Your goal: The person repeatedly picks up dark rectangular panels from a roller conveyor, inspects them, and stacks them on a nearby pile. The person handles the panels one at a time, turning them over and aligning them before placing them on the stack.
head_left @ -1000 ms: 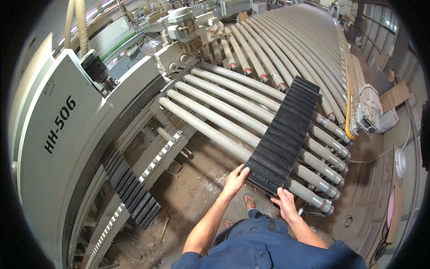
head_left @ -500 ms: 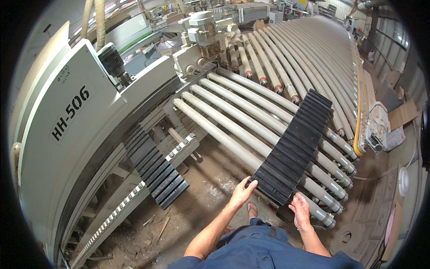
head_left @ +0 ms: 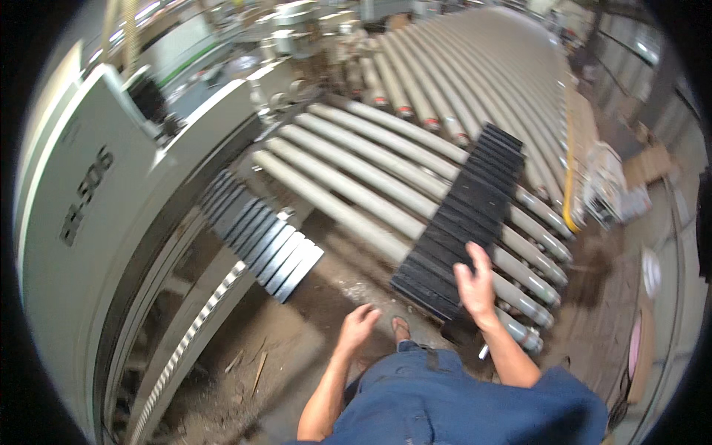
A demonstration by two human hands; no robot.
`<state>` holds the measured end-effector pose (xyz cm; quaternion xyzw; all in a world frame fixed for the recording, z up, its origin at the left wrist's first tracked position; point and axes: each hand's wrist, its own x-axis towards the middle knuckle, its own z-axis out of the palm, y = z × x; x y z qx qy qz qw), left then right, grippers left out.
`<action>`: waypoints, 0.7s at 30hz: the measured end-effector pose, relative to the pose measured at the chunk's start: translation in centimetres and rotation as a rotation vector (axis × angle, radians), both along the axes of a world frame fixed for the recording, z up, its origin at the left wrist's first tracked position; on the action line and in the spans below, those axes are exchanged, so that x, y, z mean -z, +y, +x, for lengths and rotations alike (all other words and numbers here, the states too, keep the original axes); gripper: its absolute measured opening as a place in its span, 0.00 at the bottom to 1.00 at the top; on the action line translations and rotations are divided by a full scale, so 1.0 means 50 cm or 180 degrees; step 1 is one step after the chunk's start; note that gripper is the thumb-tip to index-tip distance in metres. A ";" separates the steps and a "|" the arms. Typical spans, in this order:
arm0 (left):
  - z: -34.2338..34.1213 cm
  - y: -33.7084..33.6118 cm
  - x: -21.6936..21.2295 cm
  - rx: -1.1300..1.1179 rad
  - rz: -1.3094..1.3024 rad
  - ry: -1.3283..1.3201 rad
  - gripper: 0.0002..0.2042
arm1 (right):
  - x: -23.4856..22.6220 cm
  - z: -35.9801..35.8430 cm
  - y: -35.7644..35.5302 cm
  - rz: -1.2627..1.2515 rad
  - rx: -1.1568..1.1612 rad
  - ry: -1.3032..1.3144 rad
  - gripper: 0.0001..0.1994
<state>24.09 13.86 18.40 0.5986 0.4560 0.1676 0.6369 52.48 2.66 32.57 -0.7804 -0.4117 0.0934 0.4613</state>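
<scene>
A long black panel of ribbed strips (head_left: pixel 463 219) lies slantwise across the pale rollers (head_left: pixel 356 189). My right hand (head_left: pixel 476 288) is over its near right part, fingers apart, holding nothing; whether it touches the surface I cannot tell. My left hand (head_left: pixel 359 331) is off the panel, near its lower left corner, above the floor. Its fingers are loosely bent and apart, with nothing in them. To the left, a second ribbed black piece (head_left: pixel 256 237) rests at the machine, its near end shining in the light.
A large pale machine housing (head_left: pixel 74 193) fills the left side. Below it runs a white toothed chain (head_left: pixel 189 348). A long bed of more rollers (head_left: pixel 475 81) stretches away behind, with a yellow edge (head_left: pixel 569 208) at its right. Debris lies on the floor (head_left: pixel 237 371).
My left hand has let go of the panel's near corner and drawn back left. The right hand has risen from its near edge to above the panel. The view has shifted.
</scene>
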 end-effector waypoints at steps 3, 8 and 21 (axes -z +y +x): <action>-0.052 -0.026 -0.026 -0.0626 -0.0820 -0.0227 0.22 | 0.022 0.020 0.036 -0.0716 -0.0311 -0.1173 0.37; -0.191 -0.088 0.081 -0.1355 -0.1207 -0.0106 0.16 | 0.032 0.051 0.042 -0.1376 -0.0457 -0.1767 0.42; -0.343 -0.323 0.241 -0.3346 -0.2307 -0.0291 0.09 | 0.057 -0.054 0.421 -0.0154 -0.2421 -0.2460 0.36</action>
